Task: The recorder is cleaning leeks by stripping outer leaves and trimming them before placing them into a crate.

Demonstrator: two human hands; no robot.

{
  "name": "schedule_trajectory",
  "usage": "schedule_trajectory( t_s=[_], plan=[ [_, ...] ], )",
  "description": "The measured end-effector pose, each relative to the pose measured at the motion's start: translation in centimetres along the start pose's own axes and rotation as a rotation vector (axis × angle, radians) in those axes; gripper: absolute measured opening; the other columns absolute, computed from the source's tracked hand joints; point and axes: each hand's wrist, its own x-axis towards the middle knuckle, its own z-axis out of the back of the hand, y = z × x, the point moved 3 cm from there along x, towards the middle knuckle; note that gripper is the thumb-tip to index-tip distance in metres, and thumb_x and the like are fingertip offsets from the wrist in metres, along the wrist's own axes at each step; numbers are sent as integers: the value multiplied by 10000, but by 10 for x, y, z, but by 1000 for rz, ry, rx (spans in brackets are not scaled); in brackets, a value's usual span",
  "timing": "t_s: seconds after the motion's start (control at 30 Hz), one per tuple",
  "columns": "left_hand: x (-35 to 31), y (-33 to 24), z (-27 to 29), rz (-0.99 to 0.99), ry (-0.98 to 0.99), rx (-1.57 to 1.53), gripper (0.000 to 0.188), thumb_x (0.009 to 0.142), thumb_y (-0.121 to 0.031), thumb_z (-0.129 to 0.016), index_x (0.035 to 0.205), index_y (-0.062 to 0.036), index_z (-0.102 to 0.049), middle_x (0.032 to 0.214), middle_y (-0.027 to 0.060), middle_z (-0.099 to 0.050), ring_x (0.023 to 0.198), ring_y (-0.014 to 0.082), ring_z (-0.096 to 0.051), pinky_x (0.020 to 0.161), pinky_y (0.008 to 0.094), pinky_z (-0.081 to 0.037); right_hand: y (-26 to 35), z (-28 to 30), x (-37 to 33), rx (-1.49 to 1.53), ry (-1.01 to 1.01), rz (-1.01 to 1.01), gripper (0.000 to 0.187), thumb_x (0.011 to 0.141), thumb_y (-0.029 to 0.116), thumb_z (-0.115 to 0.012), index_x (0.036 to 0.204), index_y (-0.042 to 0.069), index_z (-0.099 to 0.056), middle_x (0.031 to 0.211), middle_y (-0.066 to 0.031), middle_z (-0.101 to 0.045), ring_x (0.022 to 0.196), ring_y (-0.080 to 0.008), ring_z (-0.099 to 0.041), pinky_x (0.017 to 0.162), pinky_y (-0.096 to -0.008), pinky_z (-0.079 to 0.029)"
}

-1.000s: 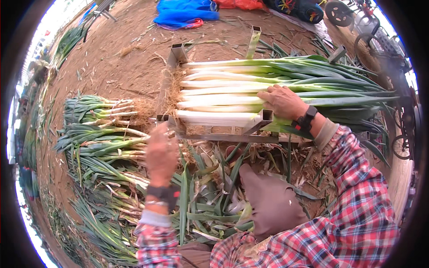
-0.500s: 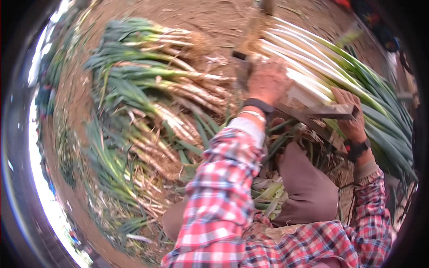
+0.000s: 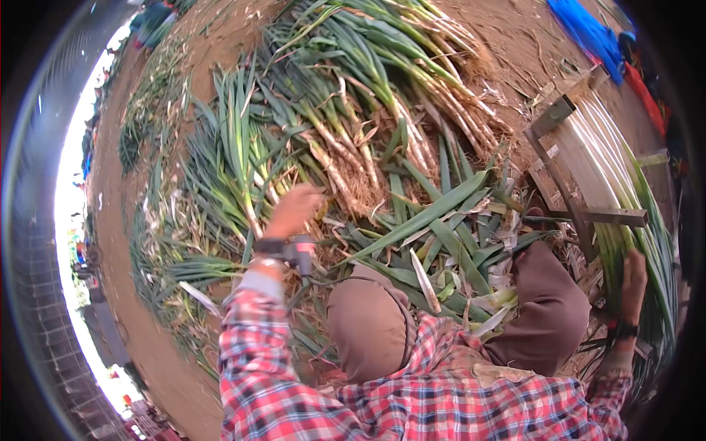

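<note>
My left hand [image 3: 294,209] reaches over a pile of unpeeled green onions [image 3: 353,110] with brown, rooty ends. Motion smears its fingers, which lie close to stalks and roots, so its grip is unclear. A dark band and a small grey-and-red device [image 3: 301,254] sit at that wrist. At the far right, my right hand [image 3: 634,283] is closed at the green leaves of a bundle of cleaned green onions [image 3: 599,158]. Those white stalks lie in a frame [image 3: 566,187] with dark metal bars. Part of the right hand's fingers is hidden against the leaves.
Stripped leaves and trimmings [image 3: 441,235] cover the ground before my knees [image 3: 371,320]. Pale scraps [image 3: 198,298] lie at the left. A blue cloth or sheet [image 3: 586,33] and something red lie at the upper right, beyond the frame.
My left hand has left the white stalks in the frame and moved left over the unpeeled pile. My right hand stays by the bundle, lower along its leaves. The view has turned left.
</note>
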Motion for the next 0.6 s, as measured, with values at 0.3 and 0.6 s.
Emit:
schedule_trajectory(
  t_s=[0.3, 0.6],
  plan=[
    [-198, 300, -64, 952, -856, -169, 210, 798, -182, -562, 773, 26, -559, 722, 204, -585, 661, 324, -538, 685, 424, -446, 144, -10, 2, 10, 204, 71, 209, 897, -13, -504, 1101, -33, -547, 1017, -180, -571, 995, -331, -572, 876, -376, -443],
    [-176, 312, -81, 1164, -508, -81, 482, 796, -313, -667, 1083, 57, -554, 1047, 278, -632, 985, 425, -620, 848, 471, -482, 239, -16, 39, -122, 231, 206, 157, 874, -33, -520, 1027, -41, -556, 931, -172, -574, 879, -321, -580, 823, -356, -455]
  ],
)
